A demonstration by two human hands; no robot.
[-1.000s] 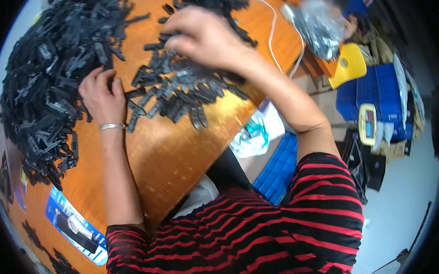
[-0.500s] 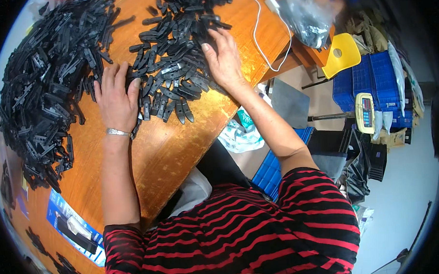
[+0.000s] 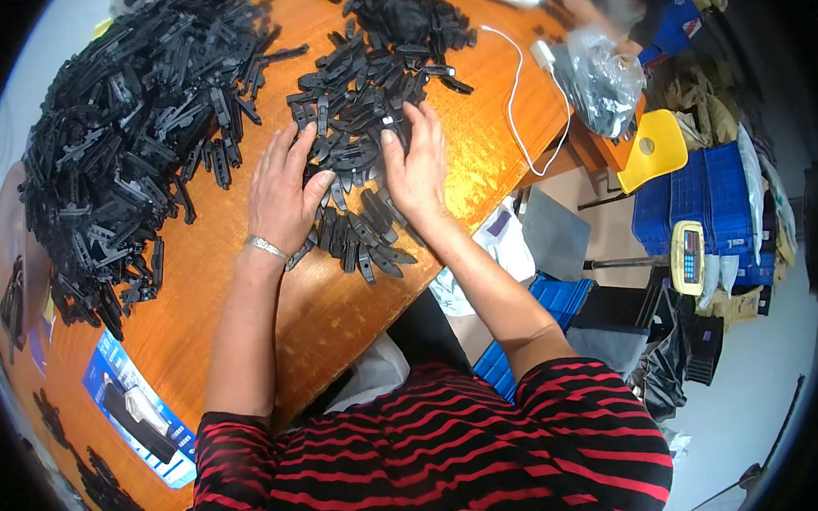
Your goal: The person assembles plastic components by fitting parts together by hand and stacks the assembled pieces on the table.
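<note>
Head view: shows a loose spread of small black parts on the worn orange-brown table, between left grip and right grip. Looks long and narrow piece by piece, with tapered or rounded ends; catches grey highlights along ridges and slots, and bears a small whitish spot beside the right thumb. Fans out toward the near table edge, pointing several ways, and lies more thickly overlapped farther up.

Flanks the spread on its left with left grip, opened loosely, fingers slightly bent and thumb well apart; flanks it on the right with right grip, likewise opened, thumb parted from raised fingers. Touches the outer pieces on both sides; cannot tell of any piece caught beneath either palm. Includes a silvery bracelet on the left wrist and a much larger black pile farther left.
</note>
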